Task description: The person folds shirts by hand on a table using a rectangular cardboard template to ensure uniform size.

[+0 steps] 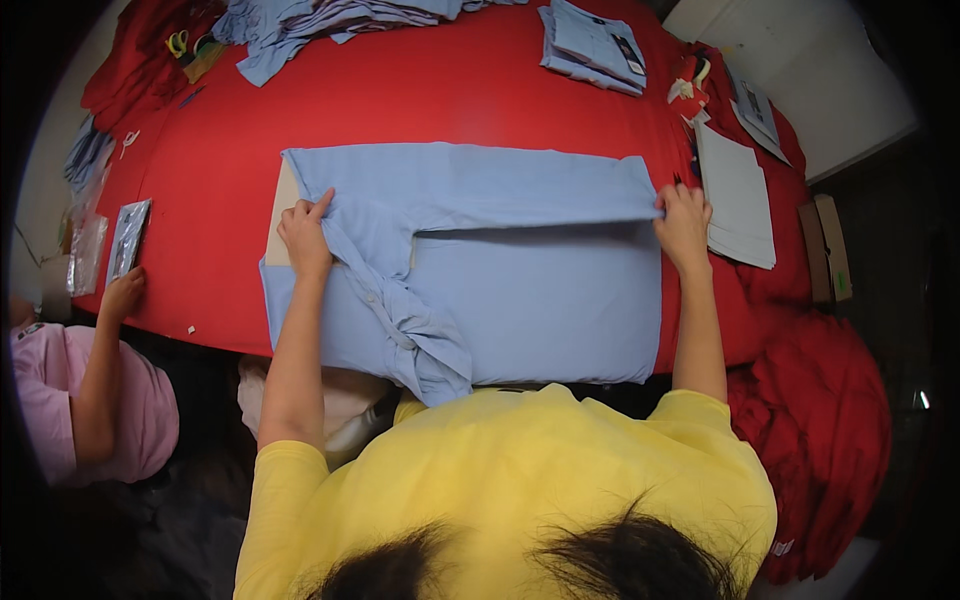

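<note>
A light blue shirt lies spread across the red-covered table in front of me, its far side folded over in a long band. A beige board shows beneath the cloth at the left end. My left hand is closed on the shirt beside that board, with the thumb stretched out over the fabric. At the right end, my right hand pinches the edge of the folded band and lifts it slightly. The button front and a sleeve lie bunched near my left forearm. A small dark tip shows by my right fingers; I cannot make out what it is.
Folded blue shirts sit at the far right, and more blue garments lie at the back. White sheets are stacked on the right. On the left, a co-worker's hand touches a flat packet. Yellow-handled scissors lie far left.
</note>
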{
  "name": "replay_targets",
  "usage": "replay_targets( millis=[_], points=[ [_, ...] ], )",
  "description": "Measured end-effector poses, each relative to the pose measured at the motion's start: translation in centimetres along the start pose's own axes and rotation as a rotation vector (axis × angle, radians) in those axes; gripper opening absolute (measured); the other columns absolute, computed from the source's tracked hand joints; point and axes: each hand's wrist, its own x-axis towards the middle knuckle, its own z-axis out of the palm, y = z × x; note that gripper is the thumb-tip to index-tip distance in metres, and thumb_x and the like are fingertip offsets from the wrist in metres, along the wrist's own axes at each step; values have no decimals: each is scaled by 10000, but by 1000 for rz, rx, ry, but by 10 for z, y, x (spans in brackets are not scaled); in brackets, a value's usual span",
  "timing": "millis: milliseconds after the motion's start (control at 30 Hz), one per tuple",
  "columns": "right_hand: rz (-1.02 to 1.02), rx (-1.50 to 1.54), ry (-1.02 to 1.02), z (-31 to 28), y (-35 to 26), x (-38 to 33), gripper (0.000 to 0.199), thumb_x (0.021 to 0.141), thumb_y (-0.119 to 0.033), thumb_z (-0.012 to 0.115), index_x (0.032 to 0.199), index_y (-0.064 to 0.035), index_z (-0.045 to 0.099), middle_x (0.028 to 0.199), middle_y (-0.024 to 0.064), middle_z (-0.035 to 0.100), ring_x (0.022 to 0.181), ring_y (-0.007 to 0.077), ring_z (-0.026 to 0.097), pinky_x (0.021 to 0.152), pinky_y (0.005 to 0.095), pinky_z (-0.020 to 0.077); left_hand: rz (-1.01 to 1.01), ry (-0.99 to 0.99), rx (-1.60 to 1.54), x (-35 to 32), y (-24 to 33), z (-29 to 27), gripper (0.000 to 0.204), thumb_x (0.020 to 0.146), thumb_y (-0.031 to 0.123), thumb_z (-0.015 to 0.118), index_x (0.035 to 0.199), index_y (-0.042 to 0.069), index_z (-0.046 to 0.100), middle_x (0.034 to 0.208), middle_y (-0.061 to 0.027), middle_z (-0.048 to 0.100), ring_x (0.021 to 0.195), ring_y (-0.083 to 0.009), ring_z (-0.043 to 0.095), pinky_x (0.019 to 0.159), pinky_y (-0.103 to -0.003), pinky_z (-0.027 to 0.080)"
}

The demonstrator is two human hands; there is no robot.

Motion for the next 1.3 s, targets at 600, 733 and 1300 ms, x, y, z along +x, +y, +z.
replay_targets(
  millis=[600,733,1300],
  points=[
    [146,116,120,98,-44,7,419,873,-289,622,1270,-173,553,1289,93,513,1233,279,430,1025,494,319,162,-95,-35,-3,-27,-8,523,765,84,620,1228,327,635,931,-12,493,911,-204,477,960,-363,303],
    [-52,898,-18,56,-142,-50,252,779,-161,711,1022,-111,659,1011,60,571,973,240,529,868,402,397,154,-82,-53,-5,-23,-9,513,769,79,613,1217,328,642,930,-14,493,917,-205,479,976,-362,299],
    [456,1081,-51,57,-142,-77,138,903,-130,570,863,-3,608,766,53,668,744,102,614,701,265,478,167,-102,-18,-4,-33,-7,531,751,91,628,1224,334,637,967,-13,509,932,-223,476,963,-362,310]
  ],
)
